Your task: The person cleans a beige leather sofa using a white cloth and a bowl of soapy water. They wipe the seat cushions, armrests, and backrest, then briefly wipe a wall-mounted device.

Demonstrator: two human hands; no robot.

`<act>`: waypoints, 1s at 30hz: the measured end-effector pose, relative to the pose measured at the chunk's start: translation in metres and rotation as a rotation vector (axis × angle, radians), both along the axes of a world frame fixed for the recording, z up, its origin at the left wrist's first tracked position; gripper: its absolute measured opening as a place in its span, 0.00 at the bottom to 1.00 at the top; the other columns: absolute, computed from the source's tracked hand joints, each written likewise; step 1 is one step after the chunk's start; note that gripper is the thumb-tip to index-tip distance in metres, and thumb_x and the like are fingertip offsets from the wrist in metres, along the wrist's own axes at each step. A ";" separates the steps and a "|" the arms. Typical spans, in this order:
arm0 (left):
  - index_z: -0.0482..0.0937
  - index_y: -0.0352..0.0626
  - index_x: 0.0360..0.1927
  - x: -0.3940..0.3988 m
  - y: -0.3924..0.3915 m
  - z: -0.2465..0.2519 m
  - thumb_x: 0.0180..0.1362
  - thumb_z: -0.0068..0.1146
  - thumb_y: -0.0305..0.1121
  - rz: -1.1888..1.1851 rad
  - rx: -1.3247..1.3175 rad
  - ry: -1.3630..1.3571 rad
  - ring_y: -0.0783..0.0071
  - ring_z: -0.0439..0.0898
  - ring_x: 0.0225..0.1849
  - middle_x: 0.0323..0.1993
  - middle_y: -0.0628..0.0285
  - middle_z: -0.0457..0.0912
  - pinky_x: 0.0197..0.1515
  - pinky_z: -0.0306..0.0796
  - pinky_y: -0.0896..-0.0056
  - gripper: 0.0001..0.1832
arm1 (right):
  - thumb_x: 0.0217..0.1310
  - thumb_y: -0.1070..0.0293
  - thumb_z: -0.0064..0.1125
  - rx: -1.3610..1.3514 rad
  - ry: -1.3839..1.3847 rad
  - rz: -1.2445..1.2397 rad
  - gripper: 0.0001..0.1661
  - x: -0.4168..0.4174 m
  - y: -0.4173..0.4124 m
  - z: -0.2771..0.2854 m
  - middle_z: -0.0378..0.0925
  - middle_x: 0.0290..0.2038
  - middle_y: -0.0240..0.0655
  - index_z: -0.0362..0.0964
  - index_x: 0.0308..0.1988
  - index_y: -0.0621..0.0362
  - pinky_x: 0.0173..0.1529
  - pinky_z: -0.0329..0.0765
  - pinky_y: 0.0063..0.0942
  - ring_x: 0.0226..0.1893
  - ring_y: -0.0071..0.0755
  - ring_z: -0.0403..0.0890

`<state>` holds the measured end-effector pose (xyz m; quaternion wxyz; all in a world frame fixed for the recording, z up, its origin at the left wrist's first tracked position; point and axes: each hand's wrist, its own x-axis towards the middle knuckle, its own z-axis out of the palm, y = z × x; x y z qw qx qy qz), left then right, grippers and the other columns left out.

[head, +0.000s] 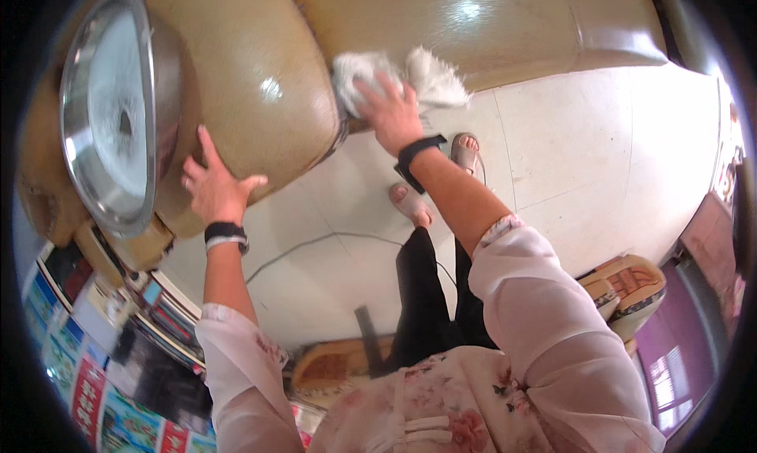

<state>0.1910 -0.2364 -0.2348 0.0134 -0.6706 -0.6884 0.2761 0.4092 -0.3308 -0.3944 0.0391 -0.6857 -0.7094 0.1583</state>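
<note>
My right hand [390, 113] presses on a bunched white cloth [437, 80] at the seam between two seat cushions of a tan sofa. The cloth has frayed edges and trails to the right along the front of the sofa. With its fingers spread, my left hand [216, 187] is at the front of the left seat cushion [260, 68] and holds nothing; whether it touches the cushion I cannot tell. Just left of it a large steel basin [151, 98] of cloudy, sudsy water stands on the sofa. The right cushion [502, 27] looks glossy.
A dark cable [337, 234] runs over the pale tiled floor [550, 139] near my feet. Boxes and books [171, 311] are piled at the lower left. Carved wooden furniture [633, 281] and a purple surface [680, 346] lie at the lower right.
</note>
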 end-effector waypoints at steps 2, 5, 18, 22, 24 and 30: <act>0.36 0.68 0.66 0.008 0.000 0.008 0.25 0.75 0.47 0.012 -0.014 0.038 0.44 0.61 0.56 0.59 0.47 0.54 0.48 0.70 0.49 0.67 | 0.52 0.66 0.50 0.117 0.046 -0.002 0.24 0.025 -0.026 -0.015 0.55 0.62 0.19 0.69 0.50 0.32 0.60 0.55 0.53 0.65 0.38 0.48; 0.35 0.68 0.66 0.012 -0.007 0.000 0.26 0.75 0.49 -0.039 0.002 0.058 0.43 0.61 0.56 0.59 0.46 0.54 0.48 0.69 0.48 0.67 | 0.49 0.71 0.50 0.274 -0.191 -0.239 0.32 0.112 -0.068 -0.061 0.57 0.62 0.26 0.62 0.56 0.32 0.60 0.57 0.50 0.63 0.43 0.54; 0.32 0.59 0.67 0.020 -0.005 0.005 0.26 0.74 0.50 -0.062 -0.071 0.151 0.44 0.60 0.56 0.58 0.44 0.54 0.50 0.68 0.49 0.69 | 0.55 0.63 0.54 -0.219 0.836 -1.514 0.35 0.044 -0.029 -0.053 0.66 0.48 0.64 0.51 0.54 0.74 0.54 0.66 0.41 0.51 0.61 0.68; 0.31 0.58 0.67 0.022 0.002 0.006 0.26 0.74 0.51 -0.081 -0.087 0.128 0.39 0.61 0.55 0.57 0.39 0.54 0.51 0.66 0.49 0.70 | 0.55 0.61 0.53 -0.419 1.110 -1.326 0.23 -0.042 -0.020 -0.038 0.73 0.39 0.61 0.65 0.39 0.75 0.48 0.69 0.41 0.45 0.57 0.73; 0.30 0.58 0.67 0.033 0.006 0.002 0.26 0.74 0.51 -0.092 -0.098 0.091 0.37 0.61 0.55 0.57 0.38 0.53 0.52 0.65 0.48 0.71 | 0.54 0.64 0.55 -0.420 1.075 -1.048 0.23 -0.050 -0.027 -0.045 0.74 0.38 0.59 0.67 0.42 0.75 0.47 0.70 0.38 0.42 0.54 0.75; 0.30 0.58 0.67 0.012 0.004 0.006 0.23 0.76 0.49 -0.034 -0.086 0.164 0.42 0.61 0.55 0.57 0.43 0.53 0.48 0.70 0.53 0.72 | 0.48 0.64 0.59 0.388 0.665 -0.795 0.24 0.077 0.021 0.065 0.67 0.52 0.44 0.71 0.49 0.47 0.53 0.67 0.38 0.52 0.46 0.66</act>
